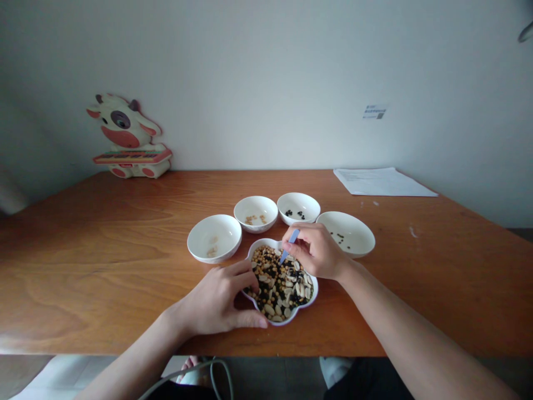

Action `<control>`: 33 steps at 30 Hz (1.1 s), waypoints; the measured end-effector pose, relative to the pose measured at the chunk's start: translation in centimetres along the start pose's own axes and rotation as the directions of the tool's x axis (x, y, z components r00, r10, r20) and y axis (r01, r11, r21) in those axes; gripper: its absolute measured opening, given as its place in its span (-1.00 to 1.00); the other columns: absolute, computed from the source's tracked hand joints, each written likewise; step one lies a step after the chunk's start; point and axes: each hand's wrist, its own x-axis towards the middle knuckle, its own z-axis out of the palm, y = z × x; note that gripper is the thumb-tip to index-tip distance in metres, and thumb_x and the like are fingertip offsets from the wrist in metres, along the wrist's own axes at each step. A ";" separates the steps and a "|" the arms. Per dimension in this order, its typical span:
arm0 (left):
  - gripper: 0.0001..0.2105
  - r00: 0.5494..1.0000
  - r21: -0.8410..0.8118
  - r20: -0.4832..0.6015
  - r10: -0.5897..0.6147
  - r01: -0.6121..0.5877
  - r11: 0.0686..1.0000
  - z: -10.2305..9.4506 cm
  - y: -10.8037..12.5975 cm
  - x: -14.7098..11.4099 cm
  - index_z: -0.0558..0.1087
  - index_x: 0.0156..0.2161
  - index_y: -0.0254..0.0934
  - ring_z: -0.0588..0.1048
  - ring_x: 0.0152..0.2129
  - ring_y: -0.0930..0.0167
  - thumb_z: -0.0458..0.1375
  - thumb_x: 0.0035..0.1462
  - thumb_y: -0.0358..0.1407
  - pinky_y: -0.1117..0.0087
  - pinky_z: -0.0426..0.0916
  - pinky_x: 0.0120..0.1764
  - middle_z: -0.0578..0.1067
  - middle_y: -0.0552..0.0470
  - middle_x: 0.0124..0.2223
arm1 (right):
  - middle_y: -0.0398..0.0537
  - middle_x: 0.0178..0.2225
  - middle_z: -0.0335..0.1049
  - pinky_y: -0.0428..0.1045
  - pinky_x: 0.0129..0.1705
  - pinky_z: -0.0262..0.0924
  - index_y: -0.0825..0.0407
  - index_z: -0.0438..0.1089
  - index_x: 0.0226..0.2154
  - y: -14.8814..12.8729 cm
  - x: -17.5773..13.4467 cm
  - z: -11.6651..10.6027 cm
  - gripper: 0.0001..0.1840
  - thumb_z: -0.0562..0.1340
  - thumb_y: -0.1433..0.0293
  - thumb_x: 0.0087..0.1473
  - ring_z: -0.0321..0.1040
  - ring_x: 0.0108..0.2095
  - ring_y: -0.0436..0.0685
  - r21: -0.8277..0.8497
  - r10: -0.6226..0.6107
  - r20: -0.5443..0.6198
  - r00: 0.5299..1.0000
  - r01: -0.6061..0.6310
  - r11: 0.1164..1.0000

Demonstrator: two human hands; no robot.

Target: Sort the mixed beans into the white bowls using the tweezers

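Observation:
My right hand [314,249] pinches small blue-lilac tweezers [290,244], whose tips point down into a flower-shaped bowl [315,290] with a pale rim. Inside that bowl lies a mix of peanuts [300,290], yellow beans [266,256] and dark beans. On its left side my left hand [227,297] grips the bowl, fingers over the rim and thumb low along the outside. Whether anything sits between the tweezer tips cannot be made out.
Behind the mix stand several white bowls: one with peanuts [214,219], one with yellow beans [255,203], one with black beans [298,200], one with green beans [353,230]. A cow toy keyboard [133,158] stands back left, papers [381,182] back right. A cable [227,369] hangs below the table edge.

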 end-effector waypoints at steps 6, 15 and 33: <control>-0.60 1.000 -0.002 0.012 -0.009 0.009 1.000 -0.1 0.2 0.1 0.43 -0.29 -0.32 0.38 -0.39 0.38 0.25 0.17 0.05 0.42 0.24 -0.39 0.41 -0.02 -0.26 | -0.09 -0.53 0.42 -0.04 -0.41 0.13 0.06 0.40 -0.52 -0.1 0.0 0.0 -0.78 0.16 0.44 0.12 0.27 -0.51 0.02 -0.026 -0.001 0.010 1.000 0.001 1.000; -0.62 1.000 -0.011 0.011 -0.010 0.010 1.000 -0.1 0.1 0.1 0.43 -0.29 -0.31 0.38 -0.38 0.38 0.27 0.16 0.03 0.41 0.23 -0.38 0.41 -0.01 -0.25 | -0.08 -0.52 0.44 -0.04 -0.42 0.12 0.07 0.41 -0.51 -0.2 0.0 0.0 -0.79 0.17 0.45 0.12 0.28 -0.51 0.02 -0.016 0.005 0.001 1.000 -0.005 1.000; -0.63 1.000 -0.019 0.012 -0.006 0.007 1.000 0.1 0.0 0.0 0.42 -0.29 -0.32 0.38 -0.37 0.37 0.30 0.14 -0.01 0.42 0.23 -0.37 0.41 -0.01 -0.25 | -0.08 -0.53 0.44 -0.06 -0.46 0.12 0.08 0.42 -0.50 -0.3 0.0 -0.1 -0.78 0.18 0.41 0.14 0.27 -0.53 0.01 0.009 0.031 -0.107 0.994 -0.030 0.999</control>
